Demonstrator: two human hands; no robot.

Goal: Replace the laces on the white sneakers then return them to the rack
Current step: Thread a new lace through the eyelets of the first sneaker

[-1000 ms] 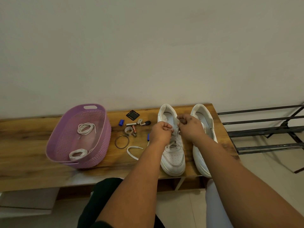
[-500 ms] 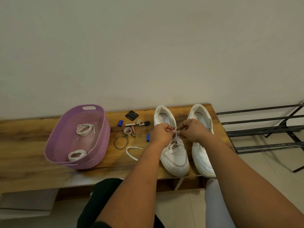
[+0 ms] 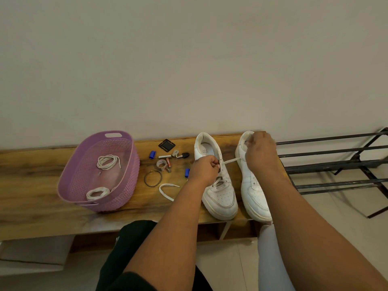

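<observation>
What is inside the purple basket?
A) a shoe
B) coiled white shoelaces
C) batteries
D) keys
B: two bundles of coiled white shoelaces lie in the purple woven plastic basket; the small metal bits sit outside it on the wooden bench.

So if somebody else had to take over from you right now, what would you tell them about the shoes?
Left hand pinches the lace at the left sneaker's eyelets. Right hand grips the other end of the lace, pulled taut over the right sneaker.
Both sneakers stand on the wooden bench, toes toward you; the rack is to the right.
Done: lower eyelets of the left sneaker laced.
Left: finish that one, lace the right sneaker, which shows no lace, then put both on the rack. Two lace bundles sit in the purple basket.
</observation>
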